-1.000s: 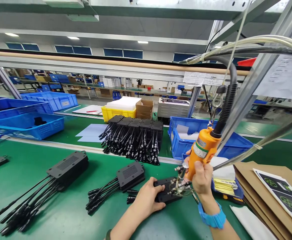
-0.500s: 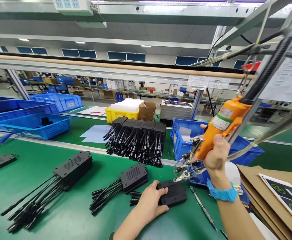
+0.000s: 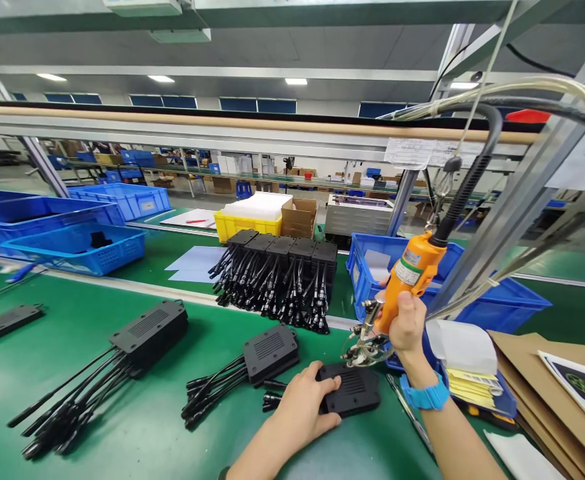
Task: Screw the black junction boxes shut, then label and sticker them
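Observation:
My left hand (image 3: 308, 401) grips the cable end of a black ribbed plastic box (image 3: 355, 393), which lies flat on the green bench. Short black connectors (image 3: 272, 397) stick out to the left of that hand. Fingers wrapped around its body, my right hand (image 3: 406, 323) holds an orange electric screwdriver (image 3: 406, 277) that hangs from a cord. The driver is tilted, and its metal tip assembly with thin tubes (image 3: 365, 348) is over the box's far edge. Whether the tip touches a screw I cannot make out. A similar black box with cables (image 3: 271, 353) rests just left.
More cabled boxes (image 3: 148, 333) lie to the left, and a stacked row of them (image 3: 285, 267) stands behind. Blue bins (image 3: 79, 250) are at the back left, another blue bin (image 3: 365, 283) behind the driver. Tweezers (image 3: 409, 413) and cardboard sheets (image 3: 537, 393) lie right.
My right hand has brought the screwdriver down and to the left, more upright, with its tip lower over the box's far edge. My left hand stays on the box. The view has shifted slightly.

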### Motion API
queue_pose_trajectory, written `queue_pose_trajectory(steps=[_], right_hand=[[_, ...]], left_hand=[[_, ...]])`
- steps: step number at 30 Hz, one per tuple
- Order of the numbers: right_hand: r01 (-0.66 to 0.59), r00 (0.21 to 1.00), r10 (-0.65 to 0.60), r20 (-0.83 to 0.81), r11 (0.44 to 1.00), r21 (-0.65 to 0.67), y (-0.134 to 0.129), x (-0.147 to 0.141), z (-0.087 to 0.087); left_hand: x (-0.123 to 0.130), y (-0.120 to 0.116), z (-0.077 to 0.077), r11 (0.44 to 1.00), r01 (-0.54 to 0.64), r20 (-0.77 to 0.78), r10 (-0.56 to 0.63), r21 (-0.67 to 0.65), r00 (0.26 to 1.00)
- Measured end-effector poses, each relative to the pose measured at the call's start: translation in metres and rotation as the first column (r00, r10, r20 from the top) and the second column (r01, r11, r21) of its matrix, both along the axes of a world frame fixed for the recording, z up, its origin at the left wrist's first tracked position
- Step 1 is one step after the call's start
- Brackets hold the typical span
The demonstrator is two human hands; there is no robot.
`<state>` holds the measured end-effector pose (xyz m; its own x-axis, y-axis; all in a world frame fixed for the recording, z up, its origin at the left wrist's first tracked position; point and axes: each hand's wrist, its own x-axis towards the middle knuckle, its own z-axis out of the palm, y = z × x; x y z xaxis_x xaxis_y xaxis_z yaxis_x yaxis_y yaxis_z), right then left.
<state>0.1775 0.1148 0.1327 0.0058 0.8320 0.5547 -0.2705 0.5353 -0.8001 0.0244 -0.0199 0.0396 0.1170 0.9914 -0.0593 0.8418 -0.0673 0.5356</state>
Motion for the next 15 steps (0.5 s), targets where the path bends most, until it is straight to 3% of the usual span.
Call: queue_pose_trajectory(steps=[9,15], right_hand=[[-0.007,1.000,0.007,-0.001,0.999,0.046,-0.013,0.004,-0.001],[0.114,0.992,-0.104,-0.071,0.983,0.147,-0.033,0.007,0.043]], left_hand=[[0.003,0.001,-0.003,1.000,-0.012,-0.008,0.012,-0.018,1.000],[0.000,0.000,-0.001,1.000,0.000,-0.042,0.000,0.000,0.999]])
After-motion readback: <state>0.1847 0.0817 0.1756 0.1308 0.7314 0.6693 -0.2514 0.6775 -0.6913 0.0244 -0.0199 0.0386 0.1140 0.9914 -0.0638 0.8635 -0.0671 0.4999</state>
